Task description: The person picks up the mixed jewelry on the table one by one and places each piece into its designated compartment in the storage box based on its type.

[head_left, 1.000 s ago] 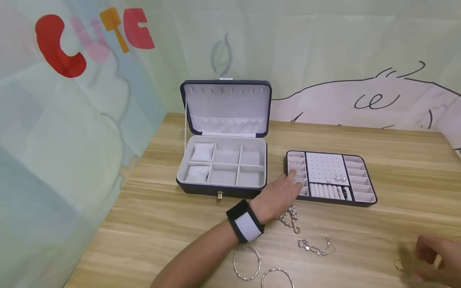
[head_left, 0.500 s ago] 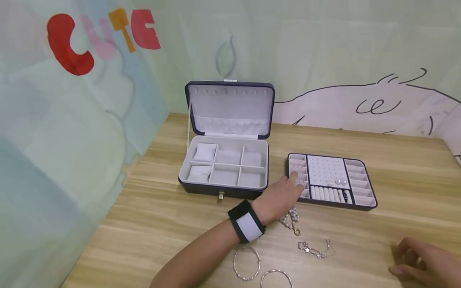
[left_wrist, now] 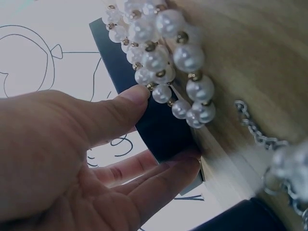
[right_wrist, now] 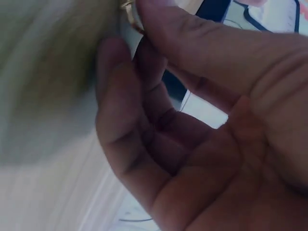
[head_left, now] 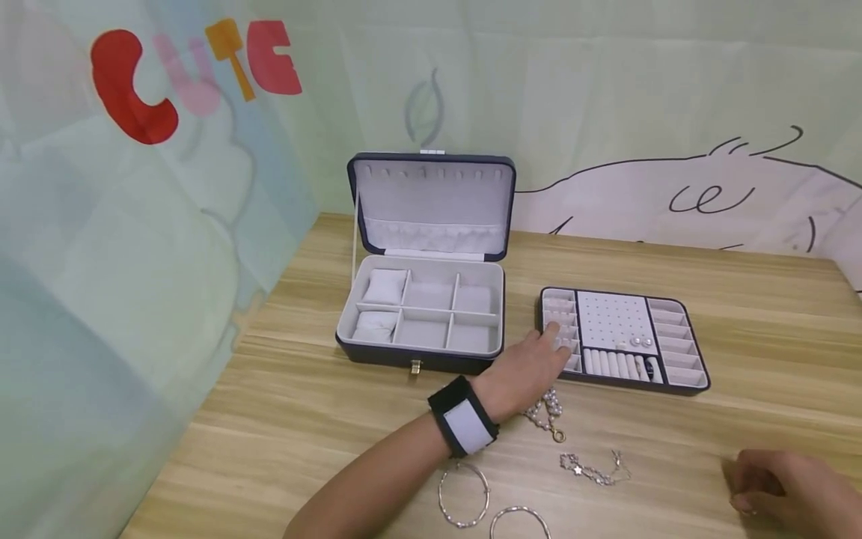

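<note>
Gold-coloured ring (right_wrist: 132, 19): pinched at the thumb tip and fingers of the right hand (head_left: 795, 483), low over the right part of the wooden table (head_left: 283, 404). Jewellery tray (head_left: 609, 311), dark with pale lining: flat on the table; its left front corner gripped by the left hand (head_left: 528, 370), thumb on the dark side, fingers curled opposite. Fitted on it, a pair of pearl earrings (head_left: 641, 341) on the perforated panel. Pearl strand (left_wrist: 154, 60), gold-beaded: in front of the tray, by the left hand. Silver bracelet (head_left: 592, 471) with star: nearer the person. Two bangles (head_left: 463, 524): at the near edge of view, just apart. Jewellery box (head_left: 377, 355), lid raised: left of the tray, six compartments, white cushions (head_left: 386, 286) in the two leftmost.
</note>
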A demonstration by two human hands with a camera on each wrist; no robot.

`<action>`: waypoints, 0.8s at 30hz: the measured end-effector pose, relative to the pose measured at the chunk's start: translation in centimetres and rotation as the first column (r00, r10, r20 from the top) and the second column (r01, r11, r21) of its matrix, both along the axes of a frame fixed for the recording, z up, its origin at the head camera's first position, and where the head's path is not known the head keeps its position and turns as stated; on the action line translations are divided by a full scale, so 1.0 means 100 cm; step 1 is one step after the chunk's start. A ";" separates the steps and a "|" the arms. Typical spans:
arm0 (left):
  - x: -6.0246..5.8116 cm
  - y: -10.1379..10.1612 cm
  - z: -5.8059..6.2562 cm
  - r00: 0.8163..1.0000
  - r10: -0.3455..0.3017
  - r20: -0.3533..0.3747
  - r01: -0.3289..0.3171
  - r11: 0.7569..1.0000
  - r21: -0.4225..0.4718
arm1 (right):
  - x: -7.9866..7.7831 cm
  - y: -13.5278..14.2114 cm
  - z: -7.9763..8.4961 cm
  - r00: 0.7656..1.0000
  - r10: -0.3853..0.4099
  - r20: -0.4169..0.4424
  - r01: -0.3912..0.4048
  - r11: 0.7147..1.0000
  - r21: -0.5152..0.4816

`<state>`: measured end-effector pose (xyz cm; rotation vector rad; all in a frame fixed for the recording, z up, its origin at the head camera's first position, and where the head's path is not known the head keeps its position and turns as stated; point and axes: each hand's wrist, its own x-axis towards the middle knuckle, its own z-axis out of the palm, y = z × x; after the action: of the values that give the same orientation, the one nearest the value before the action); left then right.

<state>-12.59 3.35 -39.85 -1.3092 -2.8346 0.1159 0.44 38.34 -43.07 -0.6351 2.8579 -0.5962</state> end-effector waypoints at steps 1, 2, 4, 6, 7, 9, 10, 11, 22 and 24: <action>0.000 0.000 0.000 1.000 0.001 0.001 -0.001 1.000 0.001 | -0.001 -0.002 0.000 0.999 0.017 -0.029 -0.018 1.000 -0.016; 0.000 0.000 0.000 1.000 0.002 0.000 -0.002 1.000 0.001 | -0.003 -0.005 0.000 0.997 0.024 -0.072 -0.026 0.999 -0.028; 0.000 0.000 0.000 1.000 0.006 0.002 -0.006 1.000 0.005 | -0.007 -0.012 0.002 0.984 0.020 -0.176 -0.032 0.997 -0.067; 0.000 0.000 0.000 1.000 0.009 0.007 -0.009 1.000 0.011 | -0.013 -0.022 0.008 0.980 -0.031 -0.195 0.010 0.994 -0.110; 0.000 0.000 0.000 1.000 0.008 0.009 -0.008 1.000 0.013 | -0.015 -0.028 0.012 0.978 -0.068 -0.199 0.042 0.990 -0.135; 0.001 -0.001 0.000 1.000 0.003 0.006 -0.003 1.000 0.010 | -0.021 -0.039 0.021 0.965 -0.119 -0.234 0.076 0.980 -0.182; 0.001 -0.001 0.000 1.000 -0.001 -0.002 0.001 1.000 0.004 | -0.024 -0.045 0.025 0.959 -0.140 -0.247 0.092 0.976 -0.195; 0.001 -0.001 0.000 1.000 -0.002 -0.004 0.002 1.000 0.003 | -0.027 -0.050 0.029 0.951 -0.158 -0.267 0.104 0.973 -0.207; 0.001 -0.001 0.000 0.999 -0.014 -0.048 0.015 1.000 0.007 | -0.058 -0.081 0.045 0.926 -0.239 -0.293 0.182 0.961 -0.210; 0.001 -0.001 0.000 0.999 -0.014 -0.047 0.014 1.000 0.007 | -0.063 -0.083 0.045 0.923 -0.234 -0.304 0.173 0.961 -0.214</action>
<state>-12.50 3.21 -39.82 -1.3065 -2.7845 0.1346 -5.82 30.02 -38.53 -0.5046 3.2358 -0.8703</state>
